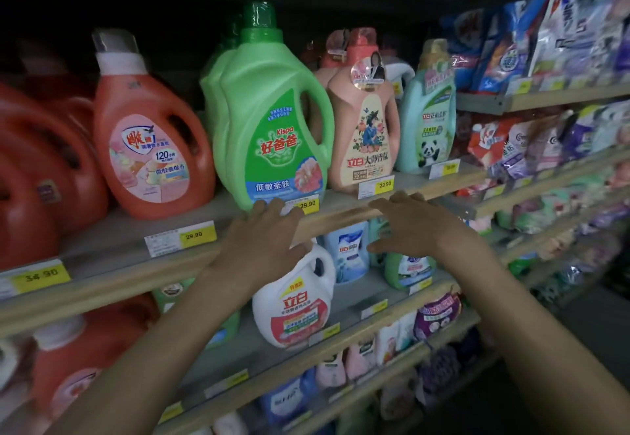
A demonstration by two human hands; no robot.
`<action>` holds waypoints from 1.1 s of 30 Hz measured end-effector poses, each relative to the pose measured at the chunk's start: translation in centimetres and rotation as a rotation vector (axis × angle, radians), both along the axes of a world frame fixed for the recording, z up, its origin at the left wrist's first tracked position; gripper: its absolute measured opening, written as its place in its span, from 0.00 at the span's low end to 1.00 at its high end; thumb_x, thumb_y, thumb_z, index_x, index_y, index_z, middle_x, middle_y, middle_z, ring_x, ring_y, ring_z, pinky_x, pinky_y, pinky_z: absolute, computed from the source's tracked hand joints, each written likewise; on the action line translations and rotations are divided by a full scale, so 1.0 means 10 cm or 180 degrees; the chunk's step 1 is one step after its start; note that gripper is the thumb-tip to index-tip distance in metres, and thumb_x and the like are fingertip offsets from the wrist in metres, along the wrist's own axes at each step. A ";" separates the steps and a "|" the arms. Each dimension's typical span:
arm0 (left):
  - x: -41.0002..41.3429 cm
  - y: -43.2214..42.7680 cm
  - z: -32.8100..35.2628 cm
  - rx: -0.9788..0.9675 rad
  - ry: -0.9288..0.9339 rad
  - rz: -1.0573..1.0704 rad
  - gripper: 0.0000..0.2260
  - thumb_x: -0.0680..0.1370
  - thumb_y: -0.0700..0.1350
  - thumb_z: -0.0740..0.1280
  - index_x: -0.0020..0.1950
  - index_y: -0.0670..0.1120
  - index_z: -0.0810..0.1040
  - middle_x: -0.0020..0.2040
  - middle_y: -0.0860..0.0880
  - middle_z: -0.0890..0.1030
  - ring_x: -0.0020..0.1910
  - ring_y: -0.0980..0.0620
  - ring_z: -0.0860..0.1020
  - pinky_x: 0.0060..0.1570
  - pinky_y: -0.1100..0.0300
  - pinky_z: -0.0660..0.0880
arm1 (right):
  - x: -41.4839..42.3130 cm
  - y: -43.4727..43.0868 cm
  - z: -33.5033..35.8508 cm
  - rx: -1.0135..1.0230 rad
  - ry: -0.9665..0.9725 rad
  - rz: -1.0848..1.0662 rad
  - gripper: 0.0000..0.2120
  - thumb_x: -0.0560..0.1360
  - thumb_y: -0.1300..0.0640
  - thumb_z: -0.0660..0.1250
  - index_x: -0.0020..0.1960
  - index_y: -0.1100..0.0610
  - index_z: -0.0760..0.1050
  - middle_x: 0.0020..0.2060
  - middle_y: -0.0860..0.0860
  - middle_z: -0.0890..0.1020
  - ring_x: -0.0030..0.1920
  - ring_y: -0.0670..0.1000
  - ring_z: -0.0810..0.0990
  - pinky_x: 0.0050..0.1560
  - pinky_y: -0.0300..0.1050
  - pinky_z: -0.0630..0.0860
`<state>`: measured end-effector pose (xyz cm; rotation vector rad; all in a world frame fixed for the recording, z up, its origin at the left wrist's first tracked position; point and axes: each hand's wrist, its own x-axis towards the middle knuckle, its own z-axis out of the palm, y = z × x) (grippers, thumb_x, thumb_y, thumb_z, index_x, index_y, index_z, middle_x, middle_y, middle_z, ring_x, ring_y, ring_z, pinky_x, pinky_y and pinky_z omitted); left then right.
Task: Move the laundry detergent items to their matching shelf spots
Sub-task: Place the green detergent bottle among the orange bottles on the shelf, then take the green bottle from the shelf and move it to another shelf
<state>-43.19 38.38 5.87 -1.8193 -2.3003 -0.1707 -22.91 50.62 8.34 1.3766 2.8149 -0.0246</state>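
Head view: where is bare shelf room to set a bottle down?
Bare board lies in front of the orange-red bottle, left of the left hand, and beside the white jug, before the blue bottle. The green bottle, peach bottle and panda bottle stand crowded.

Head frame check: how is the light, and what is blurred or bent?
Head view: dim overall, near black at top left; the green Kispa bottle is sharp, label readable; the red bottles at the left edge and the bags at far right are smeared; the wide lens stretches the frame edges, and the shelf edge runs slanted; left hand and right hand sit in shade.
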 end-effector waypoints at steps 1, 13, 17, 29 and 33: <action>0.05 0.01 0.00 -0.0036 0.0013 -0.0004 0.25 0.80 0.63 0.60 0.74 0.55 0.65 0.74 0.50 0.64 0.73 0.46 0.64 0.66 0.48 0.69 | 0.06 0.00 -0.01 -0.0022 -0.0024 0.0005 0.40 0.74 0.38 0.67 0.79 0.48 0.53 0.74 0.55 0.62 0.74 0.60 0.60 0.67 0.58 0.66; 1.08 0.26 -0.10 -0.0438 -0.0145 0.0082 0.25 0.81 0.61 0.60 0.75 0.52 0.65 0.69 0.47 0.70 0.69 0.42 0.68 0.63 0.47 0.69 | 1.25 0.31 -0.16 -0.0346 -0.0218 -0.0101 0.43 0.74 0.36 0.68 0.80 0.47 0.51 0.79 0.53 0.53 0.78 0.60 0.55 0.72 0.60 0.63; 1.53 0.40 -0.18 -0.0488 -0.0219 0.0077 0.26 0.81 0.61 0.61 0.76 0.52 0.65 0.71 0.46 0.69 0.70 0.43 0.68 0.65 0.48 0.69 | 1.71 0.39 -0.22 -0.0400 -0.0294 -0.0153 0.42 0.75 0.37 0.67 0.81 0.48 0.49 0.80 0.54 0.52 0.77 0.60 0.57 0.70 0.58 0.66; 2.27 0.68 -0.37 -0.0503 -0.0280 0.0206 0.26 0.81 0.61 0.60 0.77 0.52 0.63 0.72 0.47 0.69 0.71 0.42 0.68 0.63 0.47 0.71 | 2.39 0.65 -0.44 -0.0563 -0.0193 -0.0021 0.42 0.74 0.38 0.69 0.80 0.48 0.52 0.78 0.54 0.56 0.78 0.60 0.54 0.70 0.58 0.67; 2.32 0.81 -0.35 -0.0528 -0.0226 0.0242 0.27 0.81 0.61 0.61 0.77 0.52 0.64 0.72 0.47 0.69 0.71 0.42 0.68 0.62 0.48 0.72 | 2.38 0.78 -0.43 -0.0525 -0.0159 0.0039 0.39 0.75 0.39 0.68 0.79 0.50 0.56 0.75 0.55 0.61 0.75 0.61 0.58 0.66 0.58 0.69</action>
